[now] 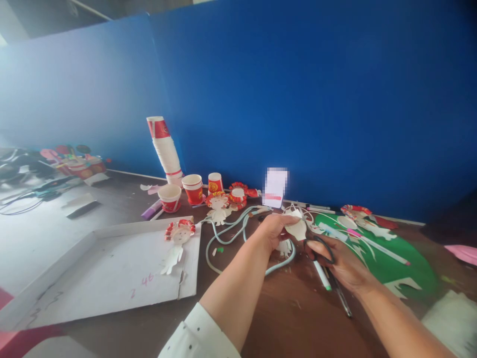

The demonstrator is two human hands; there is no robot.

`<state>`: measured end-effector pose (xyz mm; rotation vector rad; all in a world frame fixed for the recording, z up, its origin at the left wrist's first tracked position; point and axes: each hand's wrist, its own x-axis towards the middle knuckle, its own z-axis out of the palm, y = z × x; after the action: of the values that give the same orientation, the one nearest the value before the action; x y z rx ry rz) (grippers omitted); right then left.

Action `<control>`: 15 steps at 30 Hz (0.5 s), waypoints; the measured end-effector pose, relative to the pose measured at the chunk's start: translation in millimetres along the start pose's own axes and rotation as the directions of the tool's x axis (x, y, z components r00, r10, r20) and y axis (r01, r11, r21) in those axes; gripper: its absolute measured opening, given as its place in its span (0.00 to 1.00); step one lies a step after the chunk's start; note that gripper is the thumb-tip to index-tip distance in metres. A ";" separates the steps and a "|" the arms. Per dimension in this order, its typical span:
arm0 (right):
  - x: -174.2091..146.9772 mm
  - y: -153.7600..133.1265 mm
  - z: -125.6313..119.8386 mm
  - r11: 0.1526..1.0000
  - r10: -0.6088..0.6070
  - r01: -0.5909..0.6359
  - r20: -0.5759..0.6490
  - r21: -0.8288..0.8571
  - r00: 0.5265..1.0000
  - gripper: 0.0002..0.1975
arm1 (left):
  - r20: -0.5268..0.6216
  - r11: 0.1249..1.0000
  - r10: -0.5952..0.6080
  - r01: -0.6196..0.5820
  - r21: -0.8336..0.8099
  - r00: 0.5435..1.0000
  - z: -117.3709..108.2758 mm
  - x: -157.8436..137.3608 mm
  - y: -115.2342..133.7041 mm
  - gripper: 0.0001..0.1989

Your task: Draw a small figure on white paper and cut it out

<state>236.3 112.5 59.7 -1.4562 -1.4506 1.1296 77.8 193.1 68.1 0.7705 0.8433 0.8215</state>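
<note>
My left hand (273, 231) pinches a small white paper cutout (297, 230) between thumb and fingers. Close beside it, my right hand (345, 263) has its fingers in the black handles of a pair of scissors (330, 252). The scissor blades are mostly hidden, so whether they touch the paper cannot be made out. Below the hands lie a marker with a green tip (321, 276) and a dark pen (341, 296). Another white cutout (285, 247) rests on the table just under my left hand.
A white box lid (112, 268) at left carries a paper figure (181, 232) with a red fringe. Behind are red paper cups (193, 186), a tall cup stack (166, 151) and a pale-blue cable (208, 256). Markers and scraps cover a green mat (419, 273) at right. A blue partition (298, 99) stands behind.
</note>
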 end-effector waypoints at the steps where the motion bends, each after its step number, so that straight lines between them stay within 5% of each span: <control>1: -0.1 -0.3 0.3 1.000 0.012 -0.012 -0.003 0.007 1.000 0.16 | 0.004 1.000 -0.008 0.008 -0.007 1.000 -0.1 -0.4 0.6 0.12; 15: 2.6 3.4 2.4 0.999 -0.044 0.043 -0.056 -0.024 0.997 0.17 | -0.034 0.998 0.035 -0.033 0.058 0.999 6.4 -8.6 4.4 0.08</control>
<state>235.0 114.8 55.5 -1.4533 -1.4532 1.0406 78.4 186.2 77.3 0.8248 0.8905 0.8462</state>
